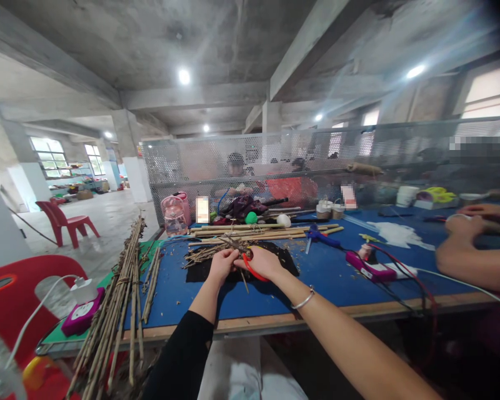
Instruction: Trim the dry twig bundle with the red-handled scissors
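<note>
My right hand is closed round a pair of red-handled scissors, its blades pointing up and to the left. Close beside it, my left hand pinches a thin twig, whose lower end sticks out below the fingers. The scissor blades lie just beyond my left fingertips; whether they touch the twig is hard to make out. A heap of short cut twigs lies behind my left hand, on a black cloth. The cloth is spread on the blue tabletop.
Long branches overhang the table's left edge. Bamboo sticks lie behind the cloth. A blue glue gun and a purple power strip with cables are to the right. A co-worker's hands work at far right. A perforated metal screen stands behind.
</note>
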### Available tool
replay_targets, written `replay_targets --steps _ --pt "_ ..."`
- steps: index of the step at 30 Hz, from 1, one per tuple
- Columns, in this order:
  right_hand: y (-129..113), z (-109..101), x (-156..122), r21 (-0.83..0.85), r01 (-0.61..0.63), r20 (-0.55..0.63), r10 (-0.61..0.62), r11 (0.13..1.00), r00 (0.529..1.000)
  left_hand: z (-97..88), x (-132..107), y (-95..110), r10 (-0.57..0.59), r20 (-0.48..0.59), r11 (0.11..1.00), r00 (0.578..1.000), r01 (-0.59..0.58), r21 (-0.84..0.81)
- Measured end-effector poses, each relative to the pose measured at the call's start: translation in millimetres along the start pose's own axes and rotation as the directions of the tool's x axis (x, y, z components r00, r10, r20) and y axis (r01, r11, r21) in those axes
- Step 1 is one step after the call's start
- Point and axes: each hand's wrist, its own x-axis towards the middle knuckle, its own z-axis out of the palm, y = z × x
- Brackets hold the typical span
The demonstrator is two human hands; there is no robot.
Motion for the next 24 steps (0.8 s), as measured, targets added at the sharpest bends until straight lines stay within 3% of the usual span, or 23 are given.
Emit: replay_targets --steps 9,17,24 --pt "-2 -1 -4 0.035 -0.002 0.015 0.002 0.999 1.000 -0.6 4 -5 0.008 0.021 1.000 1.000 -0.008 0.026" --pt "1 7 -2 0.065 -0.074 0.051 0.071 0.995 0.996 -0.2 5 -6 0.007 0.014 1.000 1.000 -0.008 0.021" --pt "8 9 2 0.054 -0.047 0.056 0.044 0.997 0.997 0.8 2 -1 0.005 -0.020 1.000 1.000 -0.005 0.014"
